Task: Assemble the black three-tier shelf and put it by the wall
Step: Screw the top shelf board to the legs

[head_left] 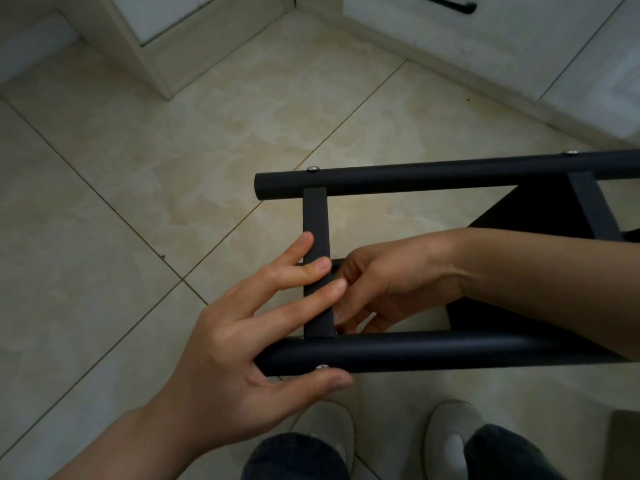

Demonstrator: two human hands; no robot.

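Observation:
The black shelf frame lies on its side above the tiled floor. Its far round pole (450,174) and near round pole (433,351) run left to right, joined by a flat crossbar (315,213). My left hand (225,341) lays straight fingers across the crossbar, with the thumb under the near pole's end beside a silver screw head (322,367). My right hand (398,282) reaches in between the poles from the right. Its curled fingers hold the crossbar's lower part; the fingertips are partly hidden.
A second crossbar (588,202) and a black shelf panel (536,209) sit further right in the frame. White cabinets stand at the back left (149,46) and the back right (485,46). My feet in light slippers (325,427) are just below the frame.

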